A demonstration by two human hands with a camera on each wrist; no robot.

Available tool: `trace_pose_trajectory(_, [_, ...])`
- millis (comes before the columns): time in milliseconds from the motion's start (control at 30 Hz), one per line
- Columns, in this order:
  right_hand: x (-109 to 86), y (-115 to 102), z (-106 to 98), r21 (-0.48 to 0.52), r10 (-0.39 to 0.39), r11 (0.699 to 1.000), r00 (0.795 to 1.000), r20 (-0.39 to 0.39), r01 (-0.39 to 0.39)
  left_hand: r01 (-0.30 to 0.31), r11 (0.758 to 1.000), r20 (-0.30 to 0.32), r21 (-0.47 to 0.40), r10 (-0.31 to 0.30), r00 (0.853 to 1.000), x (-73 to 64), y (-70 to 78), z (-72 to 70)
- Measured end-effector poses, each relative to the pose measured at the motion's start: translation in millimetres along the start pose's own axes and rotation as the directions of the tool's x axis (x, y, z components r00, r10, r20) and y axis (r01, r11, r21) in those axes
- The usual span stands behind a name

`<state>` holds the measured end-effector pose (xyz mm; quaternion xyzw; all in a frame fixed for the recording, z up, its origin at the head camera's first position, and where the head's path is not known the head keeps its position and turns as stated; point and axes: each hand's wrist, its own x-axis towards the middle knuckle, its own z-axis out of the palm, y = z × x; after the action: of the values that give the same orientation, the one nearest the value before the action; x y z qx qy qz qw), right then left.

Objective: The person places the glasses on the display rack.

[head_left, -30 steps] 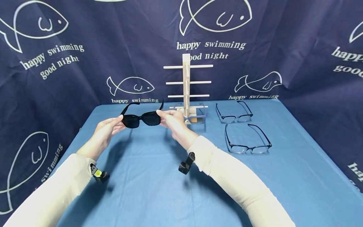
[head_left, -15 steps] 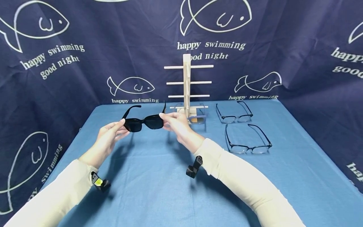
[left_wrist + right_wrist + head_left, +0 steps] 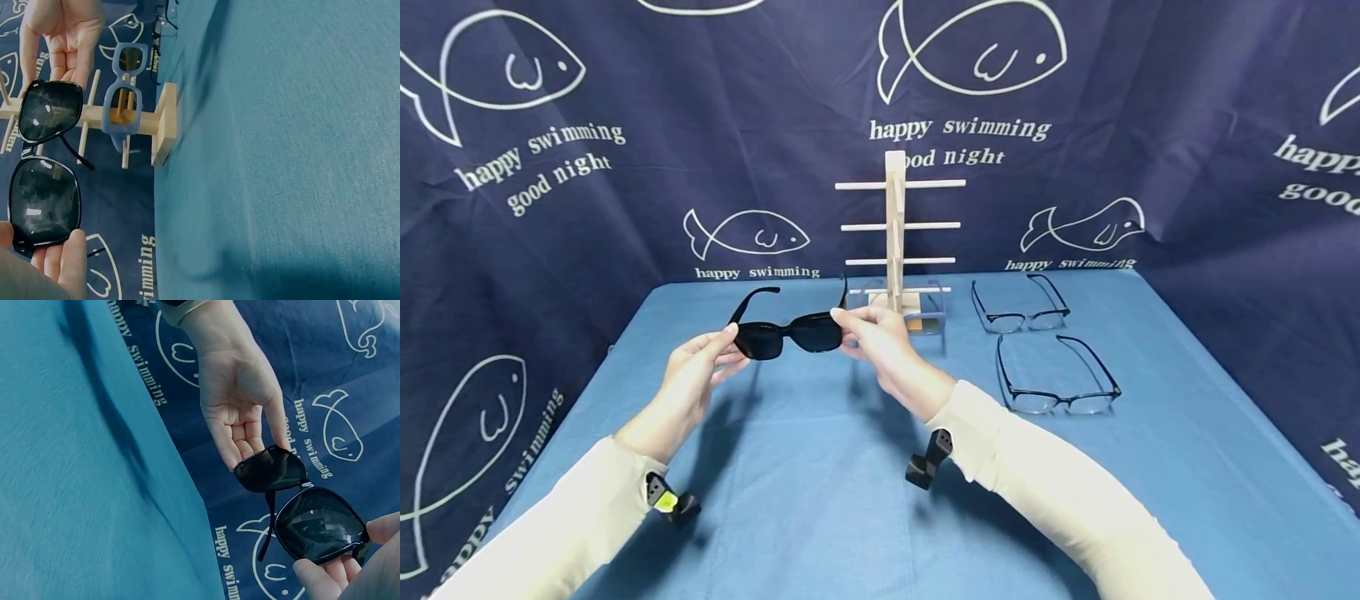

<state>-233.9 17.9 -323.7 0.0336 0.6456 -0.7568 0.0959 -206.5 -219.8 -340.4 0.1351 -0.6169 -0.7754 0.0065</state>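
A pair of black sunglasses is held up above the blue table, lenses toward me and temples spread out behind. My left hand pinches the frame's left end between thumb and fingers. At the other end, my right hand grips the corner by the hinge in the same way. Both wrist views show the dark lenses between the two hands, with one temple hanging behind. Just behind my right hand, blue-framed sunglasses sit on the lowest rung of a wooden stand, partly hidden in the head view.
Two pairs of clear eyeglasses lie unfolded at the right: one black-rimmed pair farther back, another pair nearer. Bare rungs stick out from the stand's upper part. A dark blue fish-print curtain encloses the table at back and sides.
Both hands have brought the black sunglasses slightly to the right and nearer to me, still gripped at both ends. The stand and the other glasses stay in place; the head view tilts slightly.
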Motion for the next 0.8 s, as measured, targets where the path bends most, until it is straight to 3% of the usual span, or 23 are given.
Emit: trace_pose_trajectory(800, [-17.3,-8.0,-29.1,0.025,-0.063,0.998,0.997,-0.04,0.064,-0.055,0.997,0.067,0.053,0.051,0.996,-17.4,-3.2,26.4])
